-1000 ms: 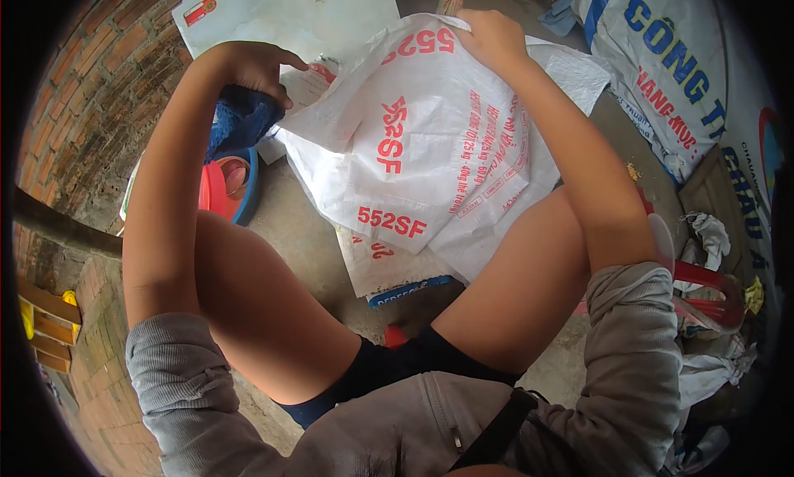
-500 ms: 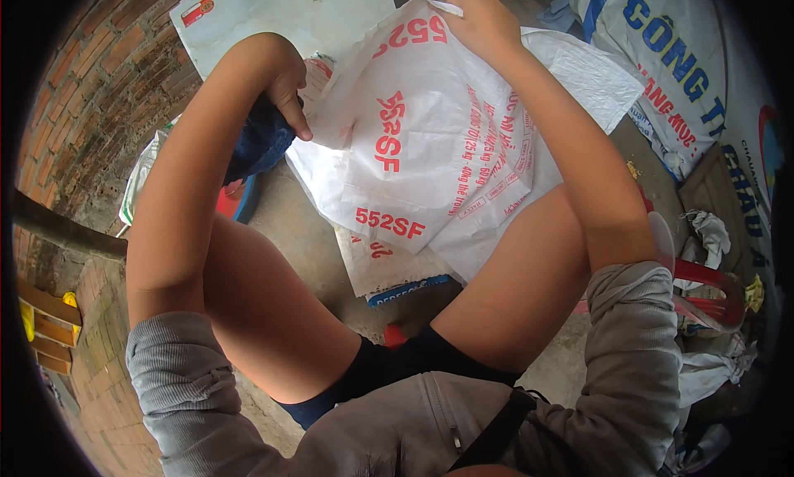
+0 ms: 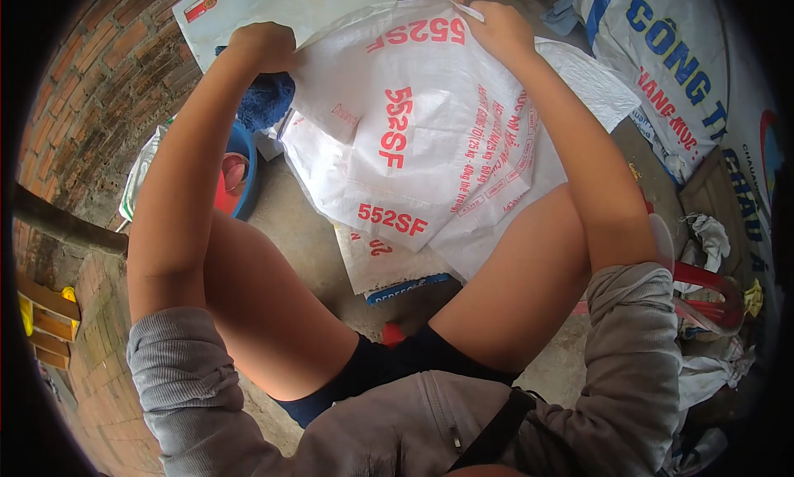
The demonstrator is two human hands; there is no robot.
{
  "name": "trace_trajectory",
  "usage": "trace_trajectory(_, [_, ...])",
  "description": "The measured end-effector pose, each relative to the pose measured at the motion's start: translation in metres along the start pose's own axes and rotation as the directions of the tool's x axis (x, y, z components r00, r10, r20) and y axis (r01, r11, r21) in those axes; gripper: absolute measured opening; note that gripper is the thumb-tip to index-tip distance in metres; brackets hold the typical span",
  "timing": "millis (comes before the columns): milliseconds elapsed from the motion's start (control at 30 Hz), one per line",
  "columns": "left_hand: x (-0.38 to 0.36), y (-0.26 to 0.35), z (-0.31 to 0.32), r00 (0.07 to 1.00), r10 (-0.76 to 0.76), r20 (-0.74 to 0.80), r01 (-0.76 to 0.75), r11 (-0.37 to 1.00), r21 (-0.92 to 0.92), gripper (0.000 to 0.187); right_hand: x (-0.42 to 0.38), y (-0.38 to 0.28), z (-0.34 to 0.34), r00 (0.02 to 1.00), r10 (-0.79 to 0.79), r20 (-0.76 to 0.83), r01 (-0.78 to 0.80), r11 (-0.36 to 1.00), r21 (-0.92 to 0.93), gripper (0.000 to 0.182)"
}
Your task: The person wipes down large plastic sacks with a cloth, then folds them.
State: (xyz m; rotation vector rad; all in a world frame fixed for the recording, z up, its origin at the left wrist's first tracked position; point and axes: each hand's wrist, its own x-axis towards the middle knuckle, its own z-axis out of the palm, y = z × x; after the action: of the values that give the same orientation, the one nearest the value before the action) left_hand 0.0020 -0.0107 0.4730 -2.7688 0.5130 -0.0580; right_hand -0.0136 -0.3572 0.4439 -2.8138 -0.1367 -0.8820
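A white woven sack (image 3: 331, 183) with red "552SF" print is spread between my two hands, above my knees. My left hand (image 3: 263, 47) is closed on its upper left edge. Dark blue cloth (image 3: 266, 103) hangs directly below that hand; whether the fingers hold it too is hidden. At the sack's upper right corner, my right hand (image 3: 501, 32) pinches the rim. The sack's upper edge runs stretched from one hand to the other. Beneath its lower end lies another printed sack (image 3: 364, 266), partly covered.
A blue basin (image 3: 246, 197) with reddish things inside stands on the left, partly behind my forearm. A pale board (image 3: 322, 2) lies at the back. Large printed sacks (image 3: 662, 55) stand at the right, beside red chair-like rails (image 3: 711, 291). A brick wall (image 3: 103, 59) is at left.
My left hand has moved up and changed from an outstretched thumb to a grip on the sack's edge. The sack's top is pulled wider, and more of the basin shows.
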Motion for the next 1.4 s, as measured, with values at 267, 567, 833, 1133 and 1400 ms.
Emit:
trace_trajectory(267, [0.016, -0.053, 0.016, 0.979, -0.074, -0.19, -0.028, 0.875, -0.484, 0.032, 0.002, 0.028, -0.011, 0.831, -0.196, 0.52, 0.101, 0.973, 0.206, 0.043])
trace_trajectory(567, [0.021, -0.042, -0.004, 0.943, 0.051, 0.329, 0.284, 0.392, -0.875, 0.024, -0.01, 0.048, 0.008, 0.369, 0.214, 0.905, -0.674, 0.732, 0.102, 0.049])
trace_trajectory(833, [0.015, -0.013, -0.03, 0.888, -0.426, -0.175, -0.278, -0.194, -0.941, 0.025, 0.003, -0.012, -0.01, 0.743, 0.44, 0.505, -0.619, 0.163, 0.768, 0.033])
trace_trajectory(1133, [-0.041, -0.012, -0.08, 0.701, -0.335, -0.63, -0.06, 0.853, -0.519, 0.038, 0.011, 0.049, -0.015, 0.914, -0.081, -0.397, 0.326, 0.728, 0.603, 0.034])
trace_trajectory(1400, [-0.038, -0.01, -0.027, 0.901, 0.414, -0.132, -0.434, 0.866, -0.248, 0.02, -0.027, 0.108, -0.011, 0.81, -0.264, 0.524, 0.22, 0.965, 0.146, 0.03])
